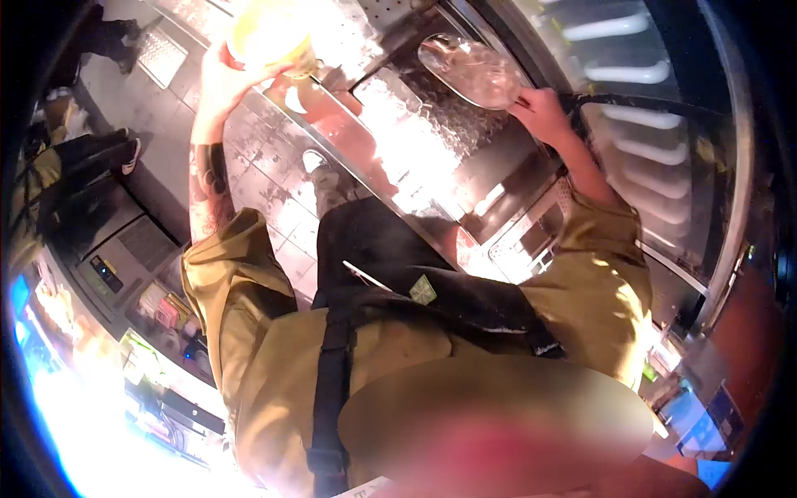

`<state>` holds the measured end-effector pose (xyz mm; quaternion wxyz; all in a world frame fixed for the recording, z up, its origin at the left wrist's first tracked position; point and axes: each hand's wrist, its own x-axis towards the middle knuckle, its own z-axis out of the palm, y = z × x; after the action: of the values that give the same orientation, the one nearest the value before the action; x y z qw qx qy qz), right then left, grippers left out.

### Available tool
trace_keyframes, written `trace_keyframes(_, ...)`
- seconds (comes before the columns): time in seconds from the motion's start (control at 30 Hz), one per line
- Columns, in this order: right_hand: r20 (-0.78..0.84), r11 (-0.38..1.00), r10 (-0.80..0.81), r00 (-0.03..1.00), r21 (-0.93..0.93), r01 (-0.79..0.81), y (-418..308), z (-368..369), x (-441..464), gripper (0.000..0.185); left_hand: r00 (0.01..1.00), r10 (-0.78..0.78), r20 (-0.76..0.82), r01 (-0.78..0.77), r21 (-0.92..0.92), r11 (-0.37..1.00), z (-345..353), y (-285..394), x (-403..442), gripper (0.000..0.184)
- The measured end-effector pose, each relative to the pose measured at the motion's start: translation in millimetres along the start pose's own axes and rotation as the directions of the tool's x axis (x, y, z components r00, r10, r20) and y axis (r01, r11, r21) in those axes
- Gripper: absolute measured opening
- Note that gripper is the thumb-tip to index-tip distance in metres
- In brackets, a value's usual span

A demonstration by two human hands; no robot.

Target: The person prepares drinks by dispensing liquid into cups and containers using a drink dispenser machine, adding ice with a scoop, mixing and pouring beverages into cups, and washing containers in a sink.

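At the upper left, my left hand (237, 73) is wrapped round a round yellowish container (270, 37), whose inside is washed out by glare. My right hand (544, 114), at the upper right, grips the end of a clear scoop (473, 73). The scoop is over a metal bin of ice (465, 133), with its broad end pointing up and left. Whether loose ice lies in the scoop is hard to tell through its shine.
A metal counter edge (332, 149) runs diagonally below my hands. Right of the bin stands a glass-fronted case (656, 124) with bright reflections. A person's leg and shoe (131, 156) show at the left. Tiled floor (253, 178) lies beneath.
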<state>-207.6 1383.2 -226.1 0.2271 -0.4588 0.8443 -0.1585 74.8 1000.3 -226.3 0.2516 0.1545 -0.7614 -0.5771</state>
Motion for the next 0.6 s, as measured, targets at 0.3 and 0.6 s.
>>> trace_keyframes(0.3, 0.063, 0.960, -0.273, 0.960, -0.053, 0.277, -157, -107, 18, 0.022, 0.991, 0.006, -0.130, 0.000, 0.044, 0.999, 17, 15, -1, 0.077)
trace_keyframes(0.6, 0.321, 0.936, -0.185, 0.929, -0.230, 0.266, -203, -143, 27, 0.031, 0.933, 0.001, -0.360, 0.029, 0.078, 0.997, 47, 36, -18, 0.075)
